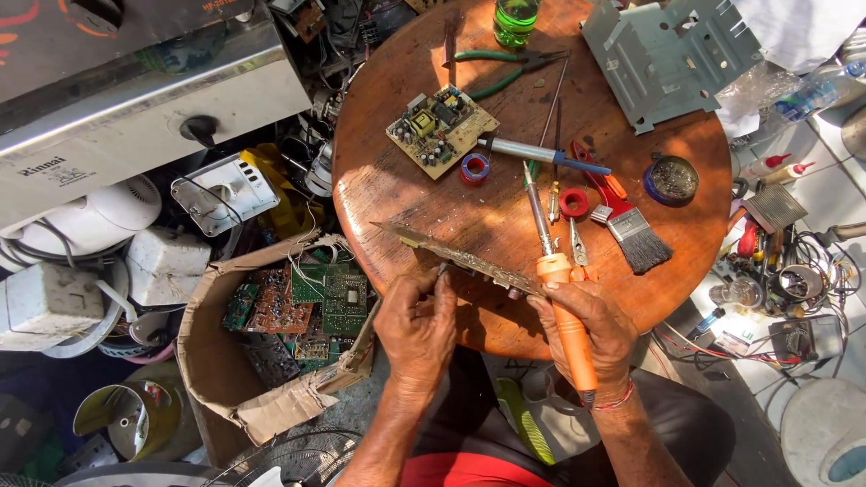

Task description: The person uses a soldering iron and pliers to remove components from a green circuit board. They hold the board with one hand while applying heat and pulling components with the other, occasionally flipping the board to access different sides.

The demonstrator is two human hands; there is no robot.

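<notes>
Mid-repair at a round wooden table (686, 189), centre of frame. Left hand (417, 326) curled shut around the near edge of a long narrow circuit board (456, 257), held on edge across the table's lower rim; right hand (586, 329) closed around the orange handle of a soldering iron (555, 280), tip pointing up-frame, away from the board. No contact visible between tip and board, so soldering judged under way but unfinished at this instant; joints too small to read.

Still waiting upper centre: a smaller square circuit board (441, 129) lying flat, green-handled pliers (505, 70) above it, a blue-ended screwdriver (541, 153) beside it, a red-handled brush (622, 216) at right, a round tin (672, 179) farther right.

Lower left: torn brown cardboard box (262, 406), open-topped, stacked with green and brown boards. Upper left: steel-grey appliance casing (135, 117) carrying a small dark label near its lower-left corner. Top centre: clear glass of green liquid (515, 20). Right edge: small white glue bottles with red caps (776, 167).
</notes>
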